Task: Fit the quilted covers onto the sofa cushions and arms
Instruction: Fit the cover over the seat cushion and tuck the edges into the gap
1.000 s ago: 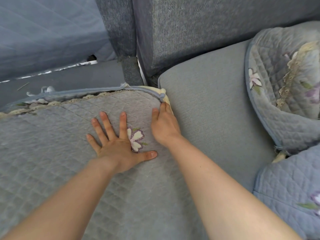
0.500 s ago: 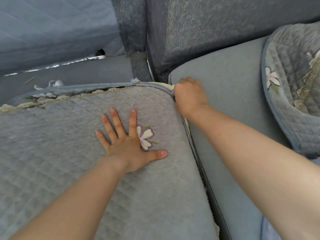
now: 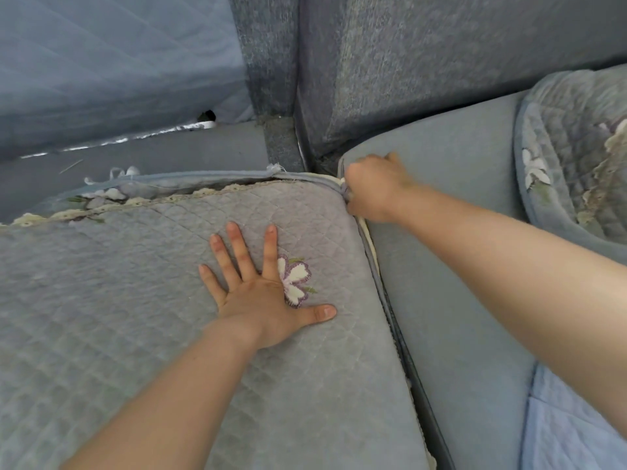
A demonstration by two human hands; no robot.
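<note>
Quilted cover [image 3: 135, 317] lies flat on the left seat of the sofa and fills most of the near left side. It is grey-blue with little stitched squares. A white and purple flower [image 3: 297, 279] is sewn on it.

The left hand [image 3: 261, 293] lies palm down on the cover. Its fingers are straight and spread wide. The thumb points to the right, and the flower peeks out between the thumb and the first finger.

The right hand [image 3: 373, 188] is at the far right corner of the cover. Its fingers are curled up tight on the blue edge there, right at the gap between the two seats.

A strip of cream lace [image 3: 135, 201] runs along the far side of the cover.

To the right is a bare seat cushion [image 3: 458, 266], plain blue. The right arm reaches across it. A second cover [image 3: 570, 147] sits bunched up at the far right of that cushion, with a flower and lace on it too. A pale blue cloth [image 3: 570, 429] shows in the near right corner. Dark grey back cushions [image 3: 441, 62] stand up on the far side.
</note>
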